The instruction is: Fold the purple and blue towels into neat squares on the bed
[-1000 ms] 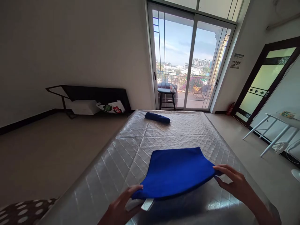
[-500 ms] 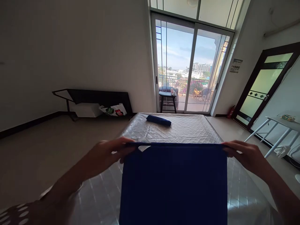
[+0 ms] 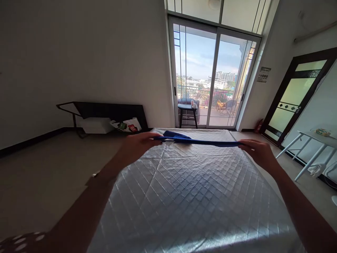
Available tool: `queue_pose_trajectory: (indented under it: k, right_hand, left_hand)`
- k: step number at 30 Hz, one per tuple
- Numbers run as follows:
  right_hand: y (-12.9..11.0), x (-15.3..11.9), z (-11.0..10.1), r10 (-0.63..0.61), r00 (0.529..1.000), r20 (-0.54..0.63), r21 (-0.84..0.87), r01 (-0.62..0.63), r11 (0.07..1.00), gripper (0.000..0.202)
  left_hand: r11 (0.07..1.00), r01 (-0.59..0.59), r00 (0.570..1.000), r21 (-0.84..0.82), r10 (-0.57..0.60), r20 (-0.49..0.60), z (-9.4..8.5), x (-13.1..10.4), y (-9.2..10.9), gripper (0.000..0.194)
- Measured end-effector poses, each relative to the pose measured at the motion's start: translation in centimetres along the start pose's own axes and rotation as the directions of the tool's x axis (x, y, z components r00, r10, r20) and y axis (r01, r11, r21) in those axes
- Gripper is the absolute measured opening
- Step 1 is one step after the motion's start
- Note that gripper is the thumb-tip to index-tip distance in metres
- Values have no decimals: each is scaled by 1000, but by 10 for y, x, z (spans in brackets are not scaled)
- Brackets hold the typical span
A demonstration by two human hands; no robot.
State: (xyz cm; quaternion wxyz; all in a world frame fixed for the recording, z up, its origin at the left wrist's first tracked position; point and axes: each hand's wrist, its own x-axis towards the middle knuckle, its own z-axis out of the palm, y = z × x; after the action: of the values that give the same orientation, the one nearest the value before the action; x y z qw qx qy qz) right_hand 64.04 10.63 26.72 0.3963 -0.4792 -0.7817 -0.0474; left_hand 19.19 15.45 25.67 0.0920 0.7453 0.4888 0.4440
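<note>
A blue cloth (image 3: pixel 205 142) is stretched level between my two hands, seen nearly edge-on as a thin band above the far part of a quilted silvery cover (image 3: pixel 195 196). My left hand (image 3: pixel 139 146) pinches its left end, and my right hand (image 3: pixel 256 151) pinches its right end. Just behind the band, near its left end, lies a dark blue rolled bundle (image 3: pixel 173 134) on the cover, partly hidden by the cloth.
Beyond the cover are a glass sliding door (image 3: pixel 195 70) and a stool (image 3: pixel 187 107). At the left wall stand a black bench-like frame (image 3: pixel 110 109), a white box (image 3: pixel 96 125) and a printed bag (image 3: pixel 127 124). A pale table (image 3: pixel 319 137) is at right.
Both hands have moved forward and up with the cloth. Its broad face, which hung toward me, now shows only as a thin edge, and the cover beneath is exposed.
</note>
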Motion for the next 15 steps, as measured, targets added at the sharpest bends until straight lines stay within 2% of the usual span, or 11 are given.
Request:
queue_pose_trajectory:
  k: [4, 7, 9, 12, 15]
  right_hand:
    - [13, -73, 51, 0, 984, 181, 157, -29, 987, 29]
    - [20, -130, 90, 55, 935, 351, 203, -133, 970, 28]
    - [23, -158, 106, 103, 897, 431, 185, -199, 962, 25]
    - [29, -182, 111, 126, 874, 469, 159, -224, 962, 25]
    - [34, -191, 107, 102, 879, 466, 145, -190, 971, 31]
  left_hand:
    - [993, -116, 984, 4, 115, 138, 52, -83, -43, 42]
    - [994, -96, 946, 52, 75, 314, 95, -152, -71, 33]
    - [995, -64, 936, 81, 32, 350, 114, -188, -81, 30]
    - [994, -61, 942, 96, 25, 334, 121, -219, -84, 29]
    - [989, -97, 935, 112, 52, 351, 117, -228, -78, 34]
